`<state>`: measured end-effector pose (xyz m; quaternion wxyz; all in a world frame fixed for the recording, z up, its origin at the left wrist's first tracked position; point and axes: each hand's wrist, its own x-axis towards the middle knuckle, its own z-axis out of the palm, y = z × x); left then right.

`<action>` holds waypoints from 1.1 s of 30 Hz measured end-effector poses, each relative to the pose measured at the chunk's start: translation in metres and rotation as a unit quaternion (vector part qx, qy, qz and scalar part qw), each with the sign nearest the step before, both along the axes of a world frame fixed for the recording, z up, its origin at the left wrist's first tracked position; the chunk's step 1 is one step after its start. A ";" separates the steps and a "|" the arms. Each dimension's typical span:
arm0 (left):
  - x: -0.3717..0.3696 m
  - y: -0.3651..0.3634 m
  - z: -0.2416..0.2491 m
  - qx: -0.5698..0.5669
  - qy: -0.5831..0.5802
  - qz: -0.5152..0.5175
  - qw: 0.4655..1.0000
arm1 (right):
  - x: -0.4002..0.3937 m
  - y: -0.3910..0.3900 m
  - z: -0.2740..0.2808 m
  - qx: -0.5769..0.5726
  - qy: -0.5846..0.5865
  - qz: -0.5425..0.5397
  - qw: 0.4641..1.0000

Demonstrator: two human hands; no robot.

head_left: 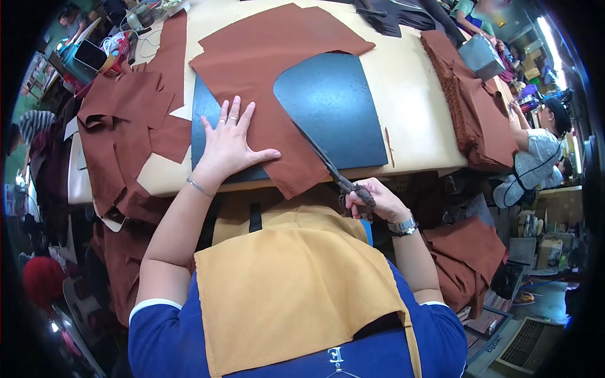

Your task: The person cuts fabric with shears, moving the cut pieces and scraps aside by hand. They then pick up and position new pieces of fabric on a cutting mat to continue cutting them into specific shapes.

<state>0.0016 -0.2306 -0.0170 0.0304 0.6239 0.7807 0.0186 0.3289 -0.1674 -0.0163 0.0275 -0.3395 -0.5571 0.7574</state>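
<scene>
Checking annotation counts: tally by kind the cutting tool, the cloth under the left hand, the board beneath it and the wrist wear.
Long dark metal scissors, in the right hand: 1
Flat reddish-brown fabric piece, under the left hand: 1
Dark blue flat board: 1
Silver-coloured metal wristwatch: 1
Silver-coloured chain bracelet: 1
Total: 5
</scene>
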 end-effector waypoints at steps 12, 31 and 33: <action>0.014 -0.015 0.002 0.008 -0.005 -0.009 1.000 | 0.001 0.002 -0.005 -0.001 0.015 0.012 1.000; 0.026 -0.028 0.004 0.007 -0.019 -0.014 1.000 | -0.003 0.004 -0.007 -0.018 0.015 0.015 1.000; 0.025 -0.027 0.004 0.009 -0.016 -0.019 1.000 | 0.001 0.003 -0.006 -0.011 0.015 0.026 0.999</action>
